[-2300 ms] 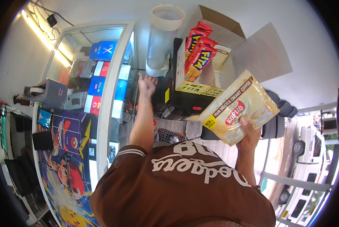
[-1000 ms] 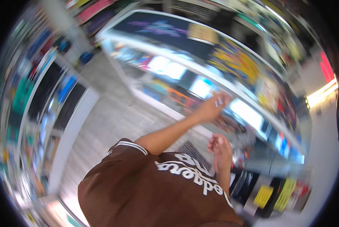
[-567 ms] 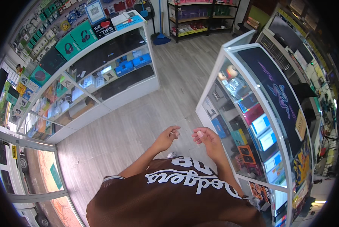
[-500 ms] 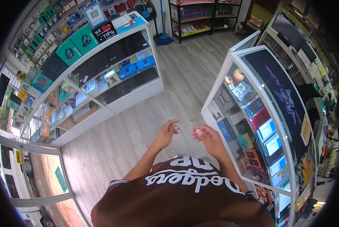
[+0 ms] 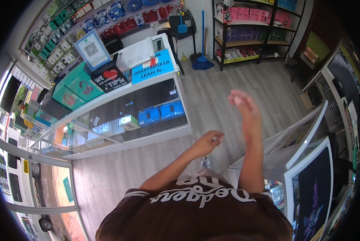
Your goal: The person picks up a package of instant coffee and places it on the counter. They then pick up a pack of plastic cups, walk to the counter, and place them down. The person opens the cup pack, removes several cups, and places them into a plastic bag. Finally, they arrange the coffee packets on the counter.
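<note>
My left hand (image 5: 208, 143) hangs over the grey plank floor (image 5: 147, 160), low in front of my body. Its fingers are loosely curled and nothing shows in them. Farther forward and to the right, my right hand (image 5: 246, 106) is raised, a little blurred, with its fingers bent and apart, holding nothing visible. Neither hand touches anything. The right forearm is near the white-framed display case (image 5: 286, 172) on the right; the left hand is closer to the glass counter (image 5: 147, 132). A shoe (image 5: 205, 162) of mine peeks out below the left hand.
On the counter stand a framed code sign (image 5: 92, 50), a black tip box (image 5: 110, 78), a blue sign (image 5: 153, 68) and teal headphone boxes (image 5: 84, 83). A blue broom (image 5: 203, 62) leans by the wall beside a black shelf rack (image 5: 244, 44). A glass door (image 5: 39, 154) is at left.
My view has shifted forward, and the right display case now sits lower and nearer. My right hand has swung forward and up; my left hand has moved right.
</note>
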`<state>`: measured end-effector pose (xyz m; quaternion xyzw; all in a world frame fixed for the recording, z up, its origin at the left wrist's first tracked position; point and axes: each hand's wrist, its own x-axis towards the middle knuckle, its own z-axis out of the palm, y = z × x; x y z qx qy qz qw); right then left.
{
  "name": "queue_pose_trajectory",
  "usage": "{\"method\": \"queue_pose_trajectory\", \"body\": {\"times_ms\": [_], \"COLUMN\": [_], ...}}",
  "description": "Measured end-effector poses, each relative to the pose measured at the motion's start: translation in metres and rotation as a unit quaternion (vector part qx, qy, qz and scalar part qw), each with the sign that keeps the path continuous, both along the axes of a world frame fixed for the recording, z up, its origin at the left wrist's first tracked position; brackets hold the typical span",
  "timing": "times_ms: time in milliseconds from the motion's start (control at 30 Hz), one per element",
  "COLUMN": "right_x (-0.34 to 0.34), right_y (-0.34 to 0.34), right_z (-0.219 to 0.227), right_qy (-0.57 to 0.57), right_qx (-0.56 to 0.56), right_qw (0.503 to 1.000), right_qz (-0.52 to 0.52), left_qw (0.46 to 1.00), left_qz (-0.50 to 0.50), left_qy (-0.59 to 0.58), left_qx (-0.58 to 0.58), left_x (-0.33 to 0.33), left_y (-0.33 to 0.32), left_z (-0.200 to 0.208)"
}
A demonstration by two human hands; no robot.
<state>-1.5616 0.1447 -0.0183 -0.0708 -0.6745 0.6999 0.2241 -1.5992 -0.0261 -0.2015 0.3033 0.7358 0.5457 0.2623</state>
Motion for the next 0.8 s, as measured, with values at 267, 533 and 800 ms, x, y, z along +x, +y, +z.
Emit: {"method": "queue_pose_trajectory", "body": {"times_ms": [267,533,800], "right_x": [-0.264,-0.492,-0.631], "right_y": [0.042,0.139,0.348], "right_z": [0.118,-0.018,-0.134], "right_qy": [0.150,-0.062,-0.292], "right_qx": [0.148,0.308,0.078], "right_qw": [0.965,0.912,0.944], "right_qz": [0.155,0.264,0.134], "left_qw": [0.960,0.815,0.838], "left_qz": [0.099,0.315,0.397], "left_qy": [-0.236,-0.430,-0.368], "left_qx": [0.108,0.227,0.071], "left_x": [-0.359,-0.603,-0.745], "left_y": [0.232,0.267,0.223], "left_z": [-0.019,-0.105,-0.123]}}
